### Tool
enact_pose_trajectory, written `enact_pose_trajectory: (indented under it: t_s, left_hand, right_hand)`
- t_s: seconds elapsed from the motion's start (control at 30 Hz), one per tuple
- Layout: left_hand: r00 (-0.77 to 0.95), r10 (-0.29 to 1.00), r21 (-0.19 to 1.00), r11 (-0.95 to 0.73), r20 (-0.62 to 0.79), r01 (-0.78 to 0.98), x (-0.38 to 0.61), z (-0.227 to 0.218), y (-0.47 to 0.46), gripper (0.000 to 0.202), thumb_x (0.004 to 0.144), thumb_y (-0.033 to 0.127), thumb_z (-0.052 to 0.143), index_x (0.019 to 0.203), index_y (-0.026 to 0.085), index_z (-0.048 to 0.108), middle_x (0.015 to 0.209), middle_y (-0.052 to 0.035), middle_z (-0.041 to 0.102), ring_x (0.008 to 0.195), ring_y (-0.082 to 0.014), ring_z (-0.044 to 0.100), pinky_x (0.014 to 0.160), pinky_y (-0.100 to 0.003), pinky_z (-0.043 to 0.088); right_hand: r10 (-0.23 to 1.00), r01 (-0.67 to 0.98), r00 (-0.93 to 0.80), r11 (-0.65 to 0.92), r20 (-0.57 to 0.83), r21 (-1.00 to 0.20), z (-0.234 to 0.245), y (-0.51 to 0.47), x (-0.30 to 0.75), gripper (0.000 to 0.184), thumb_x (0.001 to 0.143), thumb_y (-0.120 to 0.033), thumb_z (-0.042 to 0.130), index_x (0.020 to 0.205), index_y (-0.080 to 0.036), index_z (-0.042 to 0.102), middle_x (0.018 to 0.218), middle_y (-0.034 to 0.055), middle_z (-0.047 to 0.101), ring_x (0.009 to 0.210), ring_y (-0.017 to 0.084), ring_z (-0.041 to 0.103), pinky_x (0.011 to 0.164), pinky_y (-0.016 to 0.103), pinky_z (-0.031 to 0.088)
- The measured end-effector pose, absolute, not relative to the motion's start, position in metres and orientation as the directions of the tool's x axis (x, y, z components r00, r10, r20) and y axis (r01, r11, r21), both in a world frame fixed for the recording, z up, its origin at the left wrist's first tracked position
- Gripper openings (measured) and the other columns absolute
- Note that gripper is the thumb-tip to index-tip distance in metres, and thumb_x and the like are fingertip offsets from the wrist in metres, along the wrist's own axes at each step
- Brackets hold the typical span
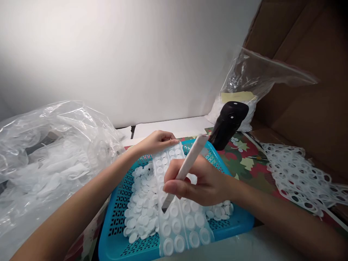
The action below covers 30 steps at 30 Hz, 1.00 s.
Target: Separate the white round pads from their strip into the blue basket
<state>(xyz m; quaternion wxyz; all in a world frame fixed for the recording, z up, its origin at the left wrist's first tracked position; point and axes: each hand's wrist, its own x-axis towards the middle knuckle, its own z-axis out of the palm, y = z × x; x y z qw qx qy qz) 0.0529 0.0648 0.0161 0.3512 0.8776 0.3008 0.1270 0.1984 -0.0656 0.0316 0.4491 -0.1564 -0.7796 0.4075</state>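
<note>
My left hand (pixel 160 140) is closed on the far end of a clear strip sheet (pixel 185 237), which carries rows of white round discs. The sheet lies lengthwise across a blue perforated plastic basket (pixel 108 232). In my right hand (pixel 202 185) is a slim white pen-like tool (pixel 191 156), pinched between thumb and fingers and tilted, its dark slanted tip down by the sheet's discs. I cannot tell whether the tip touches them. Loose white discs (pixel 143 203) are heaped in the basket on both sides of the sheet.
A large clear plastic bag (pixel 59 156) with white pieces sits at the left. Behind the basket on the right stand a black object (pixel 227 123) and a clear bag of white pieces (pixel 217 107). White ring-hole sheets (pixel 296 174) lie near a cardboard wall (pixel 301 119).
</note>
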Motion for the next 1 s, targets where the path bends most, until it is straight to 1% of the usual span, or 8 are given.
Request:
enact_pose_trajectory:
  t_s: [0.07, 0.17, 0.23, 0.53, 0.7, 0.8, 0.87, 1.0]
  left_hand:
    - [0.785, 0.619, 0.696, -0.565, 0.001, 0.444, 0.053, 0.016, 0.065, 0.038, 0.087, 0.05, 0.048, 0.077, 0.015, 0.06, 0.057, 0.0038, 0.037, 0.051, -0.0081, 0.031, 0.043, -0.02, 0.024]
    - [0.787, 0.617, 0.683, -0.572, -0.006, 0.454, 0.052, 0.017, 0.064, 0.038, 0.088, 0.05, 0.047, 0.077, 0.015, 0.06, 0.056, 0.0045, 0.034, 0.05, -0.0078, 0.028, 0.043, -0.02, 0.022]
    - [0.79, 0.613, 0.672, -0.586, 0.0, 0.454, 0.052, 0.018, 0.063, 0.038, 0.088, 0.049, 0.047, 0.076, 0.015, 0.06, 0.056, 0.0042, 0.035, 0.05, -0.0078, 0.028, 0.043, -0.021, 0.022]
    - [0.797, 0.603, 0.661, -0.607, 0.02, 0.443, 0.053, 0.017, 0.064, 0.038, 0.088, 0.049, 0.046, 0.077, 0.015, 0.061, 0.056, 0.0034, 0.038, 0.049, -0.0081, 0.029, 0.043, -0.021, 0.023]
    - [0.801, 0.599, 0.659, -0.609, 0.016, 0.442, 0.052, 0.016, 0.066, 0.037, 0.088, 0.048, 0.047, 0.077, 0.016, 0.061, 0.056, 0.0033, 0.036, 0.049, -0.0082, 0.028, 0.043, -0.022, 0.021]
    - [0.8, 0.599, 0.664, -0.606, 0.017, 0.439, 0.052, 0.017, 0.065, 0.036, 0.088, 0.047, 0.047, 0.076, 0.016, 0.06, 0.057, 0.0031, 0.036, 0.049, -0.0082, 0.028, 0.043, -0.022, 0.021]
    - [0.797, 0.604, 0.667, -0.599, 0.015, 0.442, 0.052, 0.017, 0.064, 0.037, 0.088, 0.047, 0.047, 0.076, 0.015, 0.06, 0.056, 0.003, 0.036, 0.049, -0.0082, 0.028, 0.042, -0.022, 0.021]
    - [0.797, 0.604, 0.676, -0.593, 0.014, 0.437, 0.053, 0.017, 0.065, 0.036, 0.088, 0.047, 0.047, 0.077, 0.015, 0.061, 0.056, 0.0034, 0.038, 0.049, -0.008, 0.03, 0.042, -0.021, 0.023]
  right_hand:
    - [0.595, -0.151, -0.58, 0.593, 0.557, -0.791, 0.032, -0.068, 0.198, 0.017, 0.089, -0.02, 0.056, 0.074, -0.012, 0.055, 0.061, -0.0042, 0.05, 0.051, 0.004, 0.041, 0.046, 0.015, 0.035]
    - [0.518, -0.151, -0.66, 0.618, 0.544, -0.772, 0.028, -0.069, 0.197, 0.013, 0.088, -0.02, 0.058, 0.078, -0.012, 0.057, 0.07, -0.0019, 0.058, 0.058, 0.004, 0.047, 0.051, 0.015, 0.038]
    - [0.489, -0.129, -0.688, 0.645, 0.537, -0.753, 0.025, -0.069, 0.196, 0.015, 0.089, -0.023, 0.057, 0.079, -0.013, 0.057, 0.072, -0.002, 0.058, 0.058, 0.004, 0.047, 0.052, 0.015, 0.038]
    - [0.473, 0.004, -0.724, 0.731, 0.502, -0.683, 0.02, -0.067, 0.196, 0.027, 0.093, -0.035, 0.05, 0.075, -0.015, 0.053, 0.065, -0.0033, 0.057, 0.054, 0.005, 0.046, 0.052, 0.018, 0.035]
    - [0.417, 0.134, -0.826, 0.799, 0.379, -0.586, 0.018, -0.07, 0.195, 0.029, 0.094, -0.036, 0.048, 0.072, -0.017, 0.052, 0.062, -0.0039, 0.055, 0.056, 0.007, 0.045, 0.053, 0.02, 0.031]
    - [0.406, 0.158, -0.856, 0.795, 0.321, -0.585, 0.018, -0.069, 0.195, 0.031, 0.093, -0.035, 0.048, 0.069, -0.017, 0.052, 0.059, -0.0044, 0.053, 0.056, 0.007, 0.044, 0.053, 0.02, 0.031]
    - [0.422, 0.104, -0.829, 0.76, 0.367, -0.641, 0.019, -0.068, 0.196, 0.03, 0.093, -0.035, 0.049, 0.07, -0.016, 0.052, 0.06, -0.0038, 0.053, 0.056, 0.006, 0.045, 0.053, 0.018, 0.033]
    - [0.534, -0.004, -0.681, 0.682, 0.502, -0.731, 0.023, -0.066, 0.2, 0.029, 0.094, -0.034, 0.046, 0.074, -0.015, 0.052, 0.066, -0.002, 0.054, 0.055, 0.006, 0.043, 0.052, 0.017, 0.036]
